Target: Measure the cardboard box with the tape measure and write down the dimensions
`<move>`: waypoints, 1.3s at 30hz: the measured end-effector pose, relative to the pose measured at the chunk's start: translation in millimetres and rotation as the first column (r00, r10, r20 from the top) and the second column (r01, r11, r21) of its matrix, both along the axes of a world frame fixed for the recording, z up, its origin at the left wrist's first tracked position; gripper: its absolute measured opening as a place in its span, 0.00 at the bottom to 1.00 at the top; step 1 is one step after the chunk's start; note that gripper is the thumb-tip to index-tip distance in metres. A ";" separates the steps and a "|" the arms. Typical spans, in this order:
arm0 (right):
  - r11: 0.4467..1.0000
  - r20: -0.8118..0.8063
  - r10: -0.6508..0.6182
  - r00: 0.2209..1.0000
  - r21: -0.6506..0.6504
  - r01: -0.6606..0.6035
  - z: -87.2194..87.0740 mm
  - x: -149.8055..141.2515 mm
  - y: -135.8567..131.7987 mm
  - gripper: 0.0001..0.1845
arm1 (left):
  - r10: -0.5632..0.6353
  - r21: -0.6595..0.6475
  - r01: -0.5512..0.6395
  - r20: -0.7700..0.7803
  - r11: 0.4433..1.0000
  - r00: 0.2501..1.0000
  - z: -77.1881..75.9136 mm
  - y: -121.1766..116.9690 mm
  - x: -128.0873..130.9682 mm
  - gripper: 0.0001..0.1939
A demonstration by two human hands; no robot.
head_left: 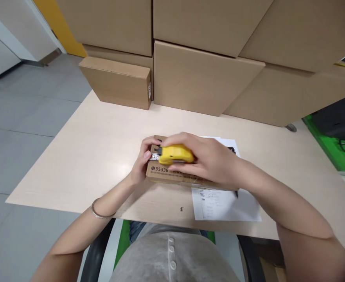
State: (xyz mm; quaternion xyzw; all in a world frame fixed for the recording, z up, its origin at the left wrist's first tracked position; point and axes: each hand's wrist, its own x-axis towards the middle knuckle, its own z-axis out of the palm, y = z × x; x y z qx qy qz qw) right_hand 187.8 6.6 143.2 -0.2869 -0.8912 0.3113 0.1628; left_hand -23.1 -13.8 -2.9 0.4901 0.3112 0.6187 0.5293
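Note:
A small flat cardboard box [172, 175] with printed digits on its front lies on the pale table [96, 156], partly on a white printed sheet [222, 203]. My right hand [210, 158] is closed round a yellow utility knife [175, 154], whose metal tip rests at the box's left top edge. My left hand [143, 160] grips the box's left end, fingers curled over the top beside the blade.
Large cardboard cartons [204, 78] are stacked along the table's far edge, with a smaller one [116, 80] at the left. A green and black object [336, 137] stands at the right. Grey floor lies to the left, and a chair is below me.

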 end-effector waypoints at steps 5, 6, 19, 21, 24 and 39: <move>0.953 -0.084 -0.303 0.949 -0.009 0.303 -20.1 109.1 -20.8 0.25 | -0.076 -0.005 0.077 0.058 0.997 0.995 6.5 0.5 -1.2 0.13; 0.920 -0.096 -0.392 0.915 -0.017 0.392 -24.8 132.0 -27.4 0.26 | -0.089 -0.008 0.090 0.062 0.996 0.994 7.8 0.4 -1.3 0.12; 0.796 -0.142 -0.605 0.783 -0.073 0.601 -45.6 171.8 -43.6 0.24 | -0.055 -0.067 0.056 0.016 0.996 0.998 8.4 -0.3 -5.7 0.13; 0.813 -0.111 -0.581 0.806 -0.036 0.581 -32.6 169.4 -40.5 0.23 | -0.050 -0.069 0.051 0.014 0.996 0.999 7.5 -0.8 -5.8 0.13; 0.875 -0.036 -0.482 0.875 0.022 0.483 -10.3 145.3 -28.6 0.27 | -0.032 -0.064 0.033 0.017 0.997 0.999 6.5 -1.1 -5.3 0.13; 0.904 -0.135 -0.420 0.897 0.018 0.426 0.9 35.1 -49.6 0.20 | -0.033 0.000 0.033 -0.028 0.999 0.999 1.2 -6.1 -13.6 0.33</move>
